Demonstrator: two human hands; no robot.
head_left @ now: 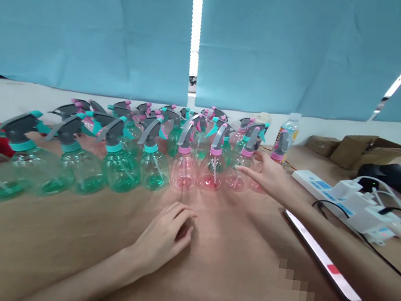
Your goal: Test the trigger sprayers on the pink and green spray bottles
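Observation:
My left hand (167, 233) rests on the brown table with its fingers loosely bent and thumb apart, holding nothing visible. Farther right, my right hand (270, 175) reaches into the front row, thumb and forefinger spread, beside a pink spray bottle (237, 179). Behind that hand, another pink spray bottle (277, 155) is partly hidden; whether the fingers touch it I cannot tell. Two more pink-tinted spray bottles, a nearer one (213, 173) and another (184, 173), stand to the left. Several green ones, including a teal-collared spray bottle (120, 170), continue the row leftward.
More spray bottles crowd behind the front row. A labelled drink bottle (289, 131) stands at back right, near a cardboard box (356, 149). A white power strip (326, 186) with plugs and cables lies right. A phone or tablet (322, 256) lies beneath my right forearm.

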